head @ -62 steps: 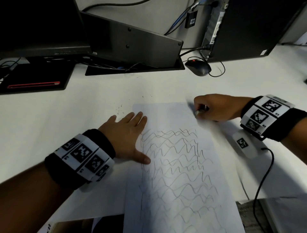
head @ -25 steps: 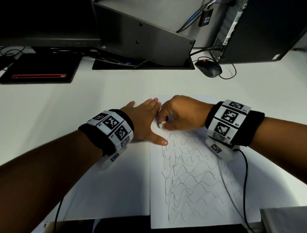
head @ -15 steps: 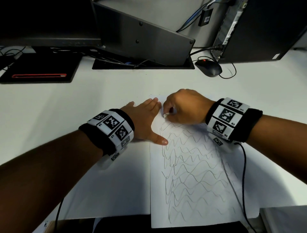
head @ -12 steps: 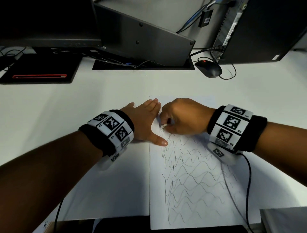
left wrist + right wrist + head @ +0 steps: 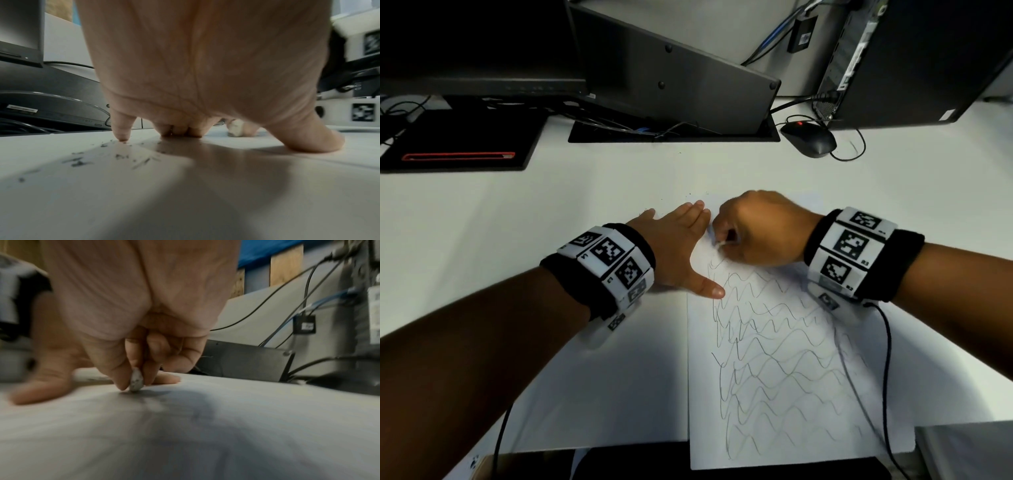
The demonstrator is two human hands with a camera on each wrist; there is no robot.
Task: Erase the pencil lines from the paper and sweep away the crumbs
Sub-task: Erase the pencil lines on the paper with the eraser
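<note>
A white sheet of paper (image 5: 784, 377) with rows of wavy pencil lines (image 5: 774, 359) lies on the white desk (image 5: 517, 222). My right hand (image 5: 753, 233) pinches a small white eraser (image 5: 136, 381) between thumb and fingers, its tip pressed on the paper's upper left part. My left hand (image 5: 674, 250) lies flat with straight fingers on the paper's left edge, thumb (image 5: 709, 286) on the sheet. Dark eraser crumbs (image 5: 115, 154) lie on the desk by the left fingertips. The eraser (image 5: 235, 129) also shows past the left palm.
A black mouse (image 5: 808, 138) with its cable sits at the back right beside a dark computer case (image 5: 911, 58). A tilted dark panel (image 5: 671, 78) and a monitor stand (image 5: 458, 140) line the back. A wrist cable (image 5: 887, 377) crosses the paper's right side.
The right hand rubs the eraser up and down over the paper's upper left, now slightly higher than half a second ago. The left hand has stayed pressed on the paper's edge.
</note>
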